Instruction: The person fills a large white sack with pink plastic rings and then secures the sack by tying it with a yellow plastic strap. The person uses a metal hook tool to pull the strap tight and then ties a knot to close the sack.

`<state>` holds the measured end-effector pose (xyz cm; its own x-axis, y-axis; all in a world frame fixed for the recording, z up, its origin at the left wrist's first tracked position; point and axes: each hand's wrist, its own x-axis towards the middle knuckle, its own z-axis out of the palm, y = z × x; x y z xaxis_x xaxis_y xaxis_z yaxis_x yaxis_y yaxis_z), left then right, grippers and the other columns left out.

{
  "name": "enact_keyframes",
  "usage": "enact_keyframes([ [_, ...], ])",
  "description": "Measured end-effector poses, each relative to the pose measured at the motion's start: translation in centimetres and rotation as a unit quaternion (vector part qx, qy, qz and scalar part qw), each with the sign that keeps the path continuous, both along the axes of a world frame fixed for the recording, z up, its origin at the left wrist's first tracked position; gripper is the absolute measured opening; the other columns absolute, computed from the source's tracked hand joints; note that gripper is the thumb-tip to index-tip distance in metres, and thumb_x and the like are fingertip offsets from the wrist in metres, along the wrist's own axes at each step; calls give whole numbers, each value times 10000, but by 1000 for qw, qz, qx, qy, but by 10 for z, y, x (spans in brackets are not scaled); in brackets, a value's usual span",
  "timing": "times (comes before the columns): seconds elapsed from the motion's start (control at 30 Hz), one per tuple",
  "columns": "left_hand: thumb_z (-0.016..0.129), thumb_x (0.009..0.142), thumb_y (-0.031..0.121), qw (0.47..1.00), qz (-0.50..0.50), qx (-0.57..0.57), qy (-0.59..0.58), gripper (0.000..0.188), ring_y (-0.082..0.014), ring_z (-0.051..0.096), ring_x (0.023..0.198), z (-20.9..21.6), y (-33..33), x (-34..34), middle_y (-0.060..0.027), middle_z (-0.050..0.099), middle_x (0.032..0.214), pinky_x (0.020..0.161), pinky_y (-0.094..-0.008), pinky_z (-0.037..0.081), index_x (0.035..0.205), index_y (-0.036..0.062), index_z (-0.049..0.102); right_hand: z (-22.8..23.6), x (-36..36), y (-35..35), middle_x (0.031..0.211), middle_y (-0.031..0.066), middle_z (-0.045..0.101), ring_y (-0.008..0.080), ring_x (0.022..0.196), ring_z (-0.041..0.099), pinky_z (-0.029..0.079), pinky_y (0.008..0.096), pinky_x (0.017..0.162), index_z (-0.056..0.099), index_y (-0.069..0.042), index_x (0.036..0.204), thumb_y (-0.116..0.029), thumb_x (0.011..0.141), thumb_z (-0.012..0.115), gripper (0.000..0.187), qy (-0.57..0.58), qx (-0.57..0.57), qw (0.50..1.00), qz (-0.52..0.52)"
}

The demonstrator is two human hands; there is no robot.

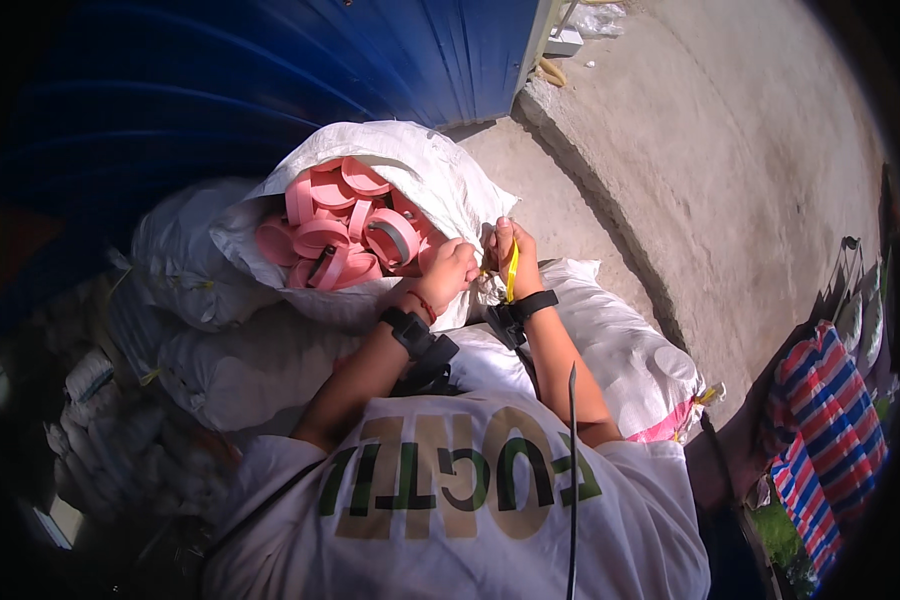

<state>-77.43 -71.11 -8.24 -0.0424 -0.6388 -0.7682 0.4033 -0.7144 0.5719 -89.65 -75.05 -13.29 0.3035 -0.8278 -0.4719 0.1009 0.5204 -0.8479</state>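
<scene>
A white woven sack (400, 150) lies with its mouth gaping, full of round pink plastic pieces (320, 238) shaped like shallow rings or caps, some with a dark strip. At the right side of its mouth, my left hand (452, 270) is closed in a pinch on the sack's bunched edge. The exact hold of its fingertips is partly hidden. Close beside it, my right hand (518, 258) is closed, with a narrow yellow tie strip (513, 270) looped down from its fingers. Both hands work at the gathered sack material between them.
Other filled white sacks (620, 350) lie beneath and beside the opened one; a tied sack (185, 260) sits to its left. A blue corrugated metal wall (370, 60) rises behind. On the right, a concrete slab (730, 150) has a raised edge, with striped cloth (825, 430) farther along.
</scene>
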Motion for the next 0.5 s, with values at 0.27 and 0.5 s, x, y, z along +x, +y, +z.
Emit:
enact_keyframes([
  [0.27, 395, 925, 168, 1000, -7, -10, 3, 167, -105, 480, 679, -8, 6, 12, -12, 484, 739, 532, -215, 350, 811, 68, 465, 4, -7, -6, 545, -22, 417, 68, 460, 364, 292, 219, 431, 472, -66, 669, -347, 959, 435, 405, -19, 38, 998, 40],
  [0.5, 577, 795, 111, 693, -353, -426, -462, 160, -266, 554, 864, 2, 17, 22, -78, 581, 943, 772, -366, 455, 942, 52, 604, 20, -17, -13, 810, 68, 613, 131, 696, 566, 458, 241, 644, 482, 11, 1023, -100, 880, 559, 197, -97, -15, 991, 88],
])
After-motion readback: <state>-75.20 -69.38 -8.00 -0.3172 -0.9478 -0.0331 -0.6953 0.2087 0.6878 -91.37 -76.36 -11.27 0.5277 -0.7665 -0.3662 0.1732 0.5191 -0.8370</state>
